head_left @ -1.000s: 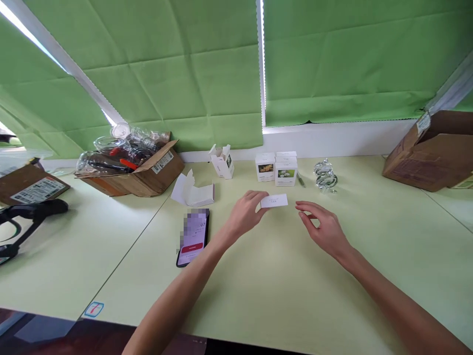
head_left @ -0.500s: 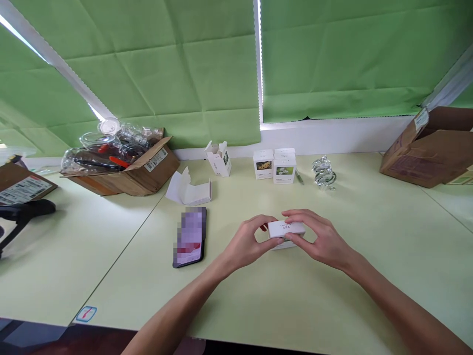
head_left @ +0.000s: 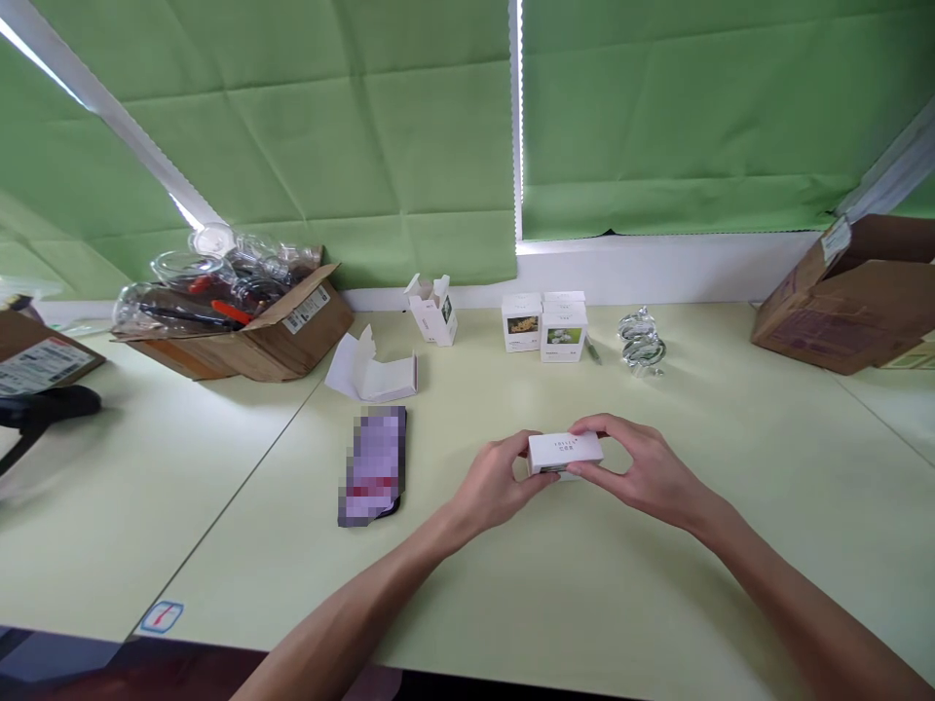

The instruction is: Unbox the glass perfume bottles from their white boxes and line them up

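I grasp the near white box [head_left: 564, 450] between my left hand [head_left: 491, 484] and right hand [head_left: 649, 472]; light, even pressure should spare its sides.

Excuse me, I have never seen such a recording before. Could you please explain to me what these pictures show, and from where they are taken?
Gladly. No machine is at work here: these are a person's bare hands. Every picture comes from one camera worn on that person's head, looking forward and down.

The left hand and right hand together hold a small white box, one at each end. Whether it touches the table is hard to tell.

Near the left forearm lies a phone, partly pixelated. Behind it are an opened white carton and an upright box with raised flaps. Farther back stand white boxes with pictures, beside a shiny silvery item.
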Available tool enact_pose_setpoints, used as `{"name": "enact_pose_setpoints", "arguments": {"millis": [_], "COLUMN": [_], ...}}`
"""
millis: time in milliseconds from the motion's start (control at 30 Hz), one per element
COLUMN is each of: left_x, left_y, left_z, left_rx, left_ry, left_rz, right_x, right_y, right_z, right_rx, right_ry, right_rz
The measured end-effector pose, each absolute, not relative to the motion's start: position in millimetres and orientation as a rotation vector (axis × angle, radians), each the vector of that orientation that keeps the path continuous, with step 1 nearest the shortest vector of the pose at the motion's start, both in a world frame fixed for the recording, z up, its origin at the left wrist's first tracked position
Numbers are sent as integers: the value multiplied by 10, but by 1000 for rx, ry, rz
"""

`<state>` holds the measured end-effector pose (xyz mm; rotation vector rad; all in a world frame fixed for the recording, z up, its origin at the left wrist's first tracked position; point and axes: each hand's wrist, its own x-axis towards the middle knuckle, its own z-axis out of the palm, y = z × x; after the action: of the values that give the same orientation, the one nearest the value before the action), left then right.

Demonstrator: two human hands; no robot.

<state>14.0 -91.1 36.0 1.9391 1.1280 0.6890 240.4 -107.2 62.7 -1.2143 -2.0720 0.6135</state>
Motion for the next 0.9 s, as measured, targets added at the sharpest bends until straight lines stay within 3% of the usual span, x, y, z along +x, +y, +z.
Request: {"name": "enact_pose_setpoints", "arguments": {"millis": [367, 900], "left_x": [83, 87], "left_y": [-871, -861], "left_z": [169, 165], "left_rx": [2502, 2530], "left_ry": [1148, 1069], "left_rz": [893, 862], "right_x": [2414, 2362], "right_y": [-1087, -1171], "right_z": [650, 731], "right_rx": [-1003, -1014], "right_ry": [-2196, -2332], "right_rz": [416, 39]}}
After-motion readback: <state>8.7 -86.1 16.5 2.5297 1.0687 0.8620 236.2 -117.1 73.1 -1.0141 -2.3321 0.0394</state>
